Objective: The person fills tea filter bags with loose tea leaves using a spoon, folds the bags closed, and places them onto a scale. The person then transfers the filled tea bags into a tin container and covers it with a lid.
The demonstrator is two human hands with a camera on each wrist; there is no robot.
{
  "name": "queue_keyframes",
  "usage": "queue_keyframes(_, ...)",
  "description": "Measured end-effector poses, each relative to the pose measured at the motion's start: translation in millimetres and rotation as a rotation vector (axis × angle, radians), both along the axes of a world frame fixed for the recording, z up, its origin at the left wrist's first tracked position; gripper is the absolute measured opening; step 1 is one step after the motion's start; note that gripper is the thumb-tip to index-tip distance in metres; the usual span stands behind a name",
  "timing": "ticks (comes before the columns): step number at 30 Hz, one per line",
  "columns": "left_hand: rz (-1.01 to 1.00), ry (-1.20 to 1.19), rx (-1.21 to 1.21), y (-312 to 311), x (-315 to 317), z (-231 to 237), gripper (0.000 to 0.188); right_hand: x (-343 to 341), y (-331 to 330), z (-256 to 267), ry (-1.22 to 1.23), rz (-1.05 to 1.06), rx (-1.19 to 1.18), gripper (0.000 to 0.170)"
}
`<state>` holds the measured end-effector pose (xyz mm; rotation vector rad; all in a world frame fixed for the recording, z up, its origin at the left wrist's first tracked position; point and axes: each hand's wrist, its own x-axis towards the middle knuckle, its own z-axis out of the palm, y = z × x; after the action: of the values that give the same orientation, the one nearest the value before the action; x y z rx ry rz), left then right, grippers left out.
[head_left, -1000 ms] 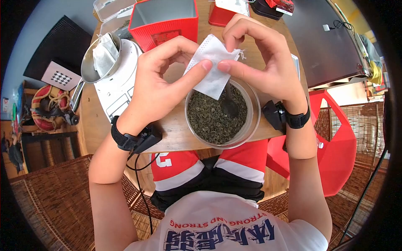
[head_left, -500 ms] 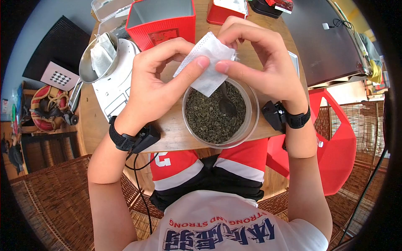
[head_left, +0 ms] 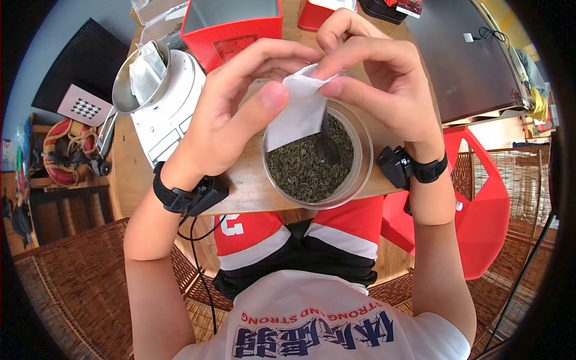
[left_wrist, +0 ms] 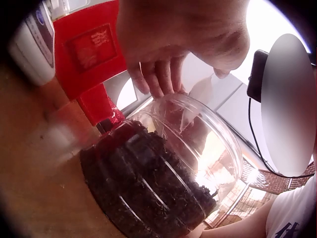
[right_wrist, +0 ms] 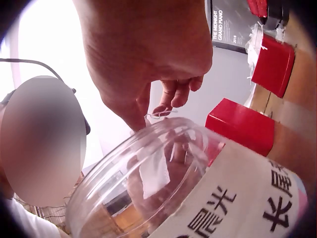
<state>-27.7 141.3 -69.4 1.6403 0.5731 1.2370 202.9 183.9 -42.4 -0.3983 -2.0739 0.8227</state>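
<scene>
A small white fabric bag (head_left: pixel 297 114) hangs above a clear round tub (head_left: pixel 367 159) of dark dried leaves (head_left: pixel 306 174). My right hand (head_left: pixel 390 90) pinches the bag's upper right corner between thumb and index finger, the index fingertip at its top edge. My left hand (head_left: pixel 234 114) is at the bag's left side, fingers curved near its top and thumb apart from it. A dark spoon (head_left: pixel 327 147) rests in the leaves. The left wrist view shows the bag (left_wrist: pixel 200 91) beyond the tub's wall; the right wrist view shows it (right_wrist: pixel 154 171) through the clear plastic.
Behind the left hand stands an open red box (head_left: pixel 234 39). On the left, a metal bowl (head_left: pixel 120 90) with filled white bags (head_left: pixel 147 72) sits on a white scale (head_left: pixel 174 114). A smaller red box (head_left: pixel 309 15) is at the back, a red chair (head_left: pixel 480 222) at the right.
The bag has turned, its lower end swinging left. My left thumb has come off the bag and moved slightly left. The right index finger has shifted to the bag's top edge.
</scene>
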Motion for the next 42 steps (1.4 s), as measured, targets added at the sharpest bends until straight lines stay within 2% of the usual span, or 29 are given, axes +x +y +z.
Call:
queue_keyframes(1, -0.083, -0.071, -0.046, -2, 1, 1, 0.041, -2, -1, -1, 0.011, 0.028, -0.048, 0.017)
queue_keyframes(2, -0.08, -0.073, -0.049, -2, 0, -2, 0.041, -4, -3, -2, 0.021, 0.057, -0.099, 0.018)
queue_keyframes(3, -0.121, -0.002, -0.022, -2, -3, -6, 0.045, -4, -6, -1, 0.019, 0.06, -0.102, 0.018)
queue_keyframes(4, -0.161, 0.071, 0.006, -2, -5, -9, 0.048, -5, -8, 1, -0.016, 0.019, -0.086, 0.018)
queue_keyframes(5, -0.211, -0.007, -0.027, -4, 1, -10, 0.046, -5, -9, 2, -0.05, -0.023, -0.07, 0.018)
queue_keyframes(9, -0.214, 0.043, -0.006, -4, -5, -8, 0.042, -11, -6, -4, -0.016, -0.022, -0.007, 0.014)
queue_keyframes(12, -0.141, 0.187, 0.009, -3, -7, -8, 0.04, -12, -8, -2, -0.044, 0.005, -0.029, 0.014)
queue_keyframes(14, -0.077, 0.176, 0.042, -3, -4, -7, 0.042, -17, -14, -2, 0.106, 0.053, -0.191, 0.016)
queue_keyframes(15, -0.076, 0.176, 0.042, -4, -5, -5, 0.042, -16, -13, 1, 0.106, 0.054, -0.191, 0.016)
queue_keyframes(17, -0.097, 0.222, 0.018, -5, -7, -1, 0.043, -15, -10, 11, -0.047, 0.004, 0.109, 0.022)
queue_keyframes(18, -0.097, 0.222, 0.018, -5, -6, -2, 0.043, -15, -10, 12, -0.046, 0.004, 0.109, 0.022)
queue_keyframes(20, -0.088, 0.238, 0.037, -4, -3, -3, 0.071, -13, -8, 12, -0.212, -0.089, 0.362, 0.031)
queue_keyframes(21, -0.091, 0.237, 0.038, -5, -3, -4, 0.071, -19, 4, 3, -0.213, -0.093, 0.363, 0.031)
queue_keyframes(23, -0.085, 0.161, 0.001, -7, -3, -6, 0.044, -39, 33, -19, 0.251, -0.085, 0.769, 0.026)
queue_keyframes(24, -0.084, 0.161, 0.001, -8, -3, -6, 0.044, -36, 28, -20, 0.252, -0.083, 0.769, 0.026)
queue_keyframes(26, -0.104, 0.141, -0.075, -10, -4, -4, 0.045, -39, 1, -6, 0.122, -0.312, 0.668, 0.025)
queue_keyframes(27, -0.11, 0.104, -0.049, -11, -1, -5, 0.045, -32, -7, 2, 0.141, -0.303, 0.667, 0.025)
queue_keyframes(28, -0.112, 0.078, -0.013, -8, 0, -5, 0.045, -16, -11, 12, -0.025, -0.195, 0.433, 0.029)
queue_keyframes(29, -0.099, 0.165, 0.008, -8, -5, -1, 0.044, -6, -12, 16, -0.183, -0.077, 0.207, 0.037)
queue_keyframes(30, -0.104, 0.178, 0.0, -6, -5, -4, 0.044, -4, -14, 14, -0.147, -0.054, 0.223, 0.037)
queue_keyframes(32, -0.144, 0.174, -0.051, -3, -5, -3, 0.045, -8, -12, 9, -0.057, -0.119, 0.095, 0.039)
queue_keyframes(34, -0.105, 0.242, -0.002, -2, -7, -7, 0.068, -10, -9, 7, 0.086, -0.174, 0.011, 0.031)
queue_keyframes(35, -0.108, 0.238, 0.013, -2, -7, -6, 0.069, -9, -6, 6, 0.116, -0.175, 0.003, 0.029)
queue_keyframes(36, -0.107, 0.232, 0.005, -3, -8, -6, 0.069, -8, -5, 4, 0.11, -0.173, -0.005, 0.029)
queue_keyframes(38, -0.239, 0.174, -0.029, 1, -7, -4, 0.069, -8, -2, 3, 0.079, -0.342, -0.157, 0.026)
queue_keyframes(40, -0.217, 0.156, -0.039, -2, -6, -5, 0.068, -11, 2, -7, 0.062, -0.336, -0.225, 0.027)
queue_keyframes(42, -0.207, 0.144, -0.009, 0, -5, -11, 0.067, -13, 7, -16, 0.012, -0.316, -0.402, 0.032)
